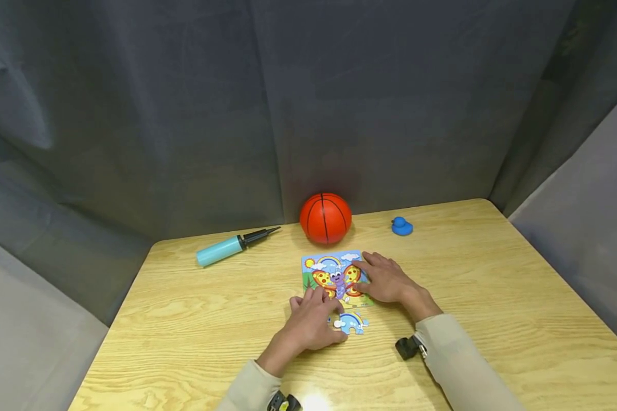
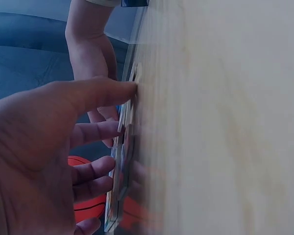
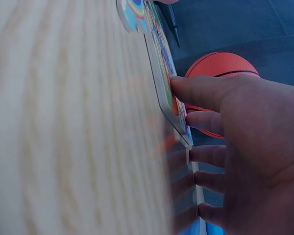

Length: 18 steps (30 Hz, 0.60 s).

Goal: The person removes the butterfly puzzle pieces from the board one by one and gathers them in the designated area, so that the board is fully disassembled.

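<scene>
A butterfly jigsaw puzzle [image 1: 334,268] in a flat board lies on the table. Just in front of it are loose blue rainbow puzzle pieces [image 1: 352,323]; one also shows in the right wrist view as a rounded piece [image 3: 133,15]. My left hand [image 1: 312,321] spreads over the board's near left edge, thumb down beside the loose pieces and fingertips [image 2: 105,166] at the board. The palm partly hides what lies beneath it. At the board's right side my right hand [image 1: 388,281] rests, its thumb and index finger on the picture, the other fingers past the edge.
A red basketball [image 1: 326,218] stands behind the puzzle. To the left lies a turquoise hand pump [image 1: 220,250] with a black nozzle. A blue rubber duck [image 1: 401,226] sits at the back right. Dark cloth [image 1: 200,142] hangs behind the table.
</scene>
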Motion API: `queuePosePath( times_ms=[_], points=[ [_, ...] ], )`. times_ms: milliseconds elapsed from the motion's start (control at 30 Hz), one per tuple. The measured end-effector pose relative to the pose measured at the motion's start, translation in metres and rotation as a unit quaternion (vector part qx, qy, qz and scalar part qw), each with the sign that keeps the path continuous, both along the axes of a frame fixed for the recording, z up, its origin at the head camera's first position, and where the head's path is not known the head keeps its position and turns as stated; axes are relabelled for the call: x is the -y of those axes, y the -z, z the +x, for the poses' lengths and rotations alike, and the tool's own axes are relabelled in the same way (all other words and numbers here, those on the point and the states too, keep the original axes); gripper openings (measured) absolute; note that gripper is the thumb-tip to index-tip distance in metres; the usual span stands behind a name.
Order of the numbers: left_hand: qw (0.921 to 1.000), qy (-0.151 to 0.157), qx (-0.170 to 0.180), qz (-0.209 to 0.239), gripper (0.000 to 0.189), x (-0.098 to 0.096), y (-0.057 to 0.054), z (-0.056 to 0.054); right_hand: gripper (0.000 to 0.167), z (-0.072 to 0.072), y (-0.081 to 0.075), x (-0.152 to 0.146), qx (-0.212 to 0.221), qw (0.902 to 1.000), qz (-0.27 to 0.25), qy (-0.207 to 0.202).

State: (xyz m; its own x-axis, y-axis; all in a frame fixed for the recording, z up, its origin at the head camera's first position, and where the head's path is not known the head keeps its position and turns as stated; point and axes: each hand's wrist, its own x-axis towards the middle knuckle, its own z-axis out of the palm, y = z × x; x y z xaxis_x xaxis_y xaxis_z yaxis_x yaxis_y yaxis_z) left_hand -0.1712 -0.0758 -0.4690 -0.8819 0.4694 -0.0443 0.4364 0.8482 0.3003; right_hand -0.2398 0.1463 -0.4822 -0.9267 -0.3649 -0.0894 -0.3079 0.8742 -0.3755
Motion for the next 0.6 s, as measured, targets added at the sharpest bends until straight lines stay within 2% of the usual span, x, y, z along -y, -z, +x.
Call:
queuePosePath(
  times_ms=[267,400,600],
  points=[
    [1.0000,0.007,0.001,-0.005,0.039,0.001,0.000,0.000,0.061,0.001,0.001,0.001,-0.001,1.0000,-0.002,0.003],
    [0.9998,0.008,0.017,0.004,0.042,0.003,0.000,-0.002,0.060,0.001,0.002,0.001,-0.002,1.0000,-0.005,0.003],
    [0.9987,-0.026,0.021,0.039,0.046,0.004,0.000,-0.013,0.059,0.001,0.003,0.002,-0.003,1.0000,0.000,0.002]
  ],
)
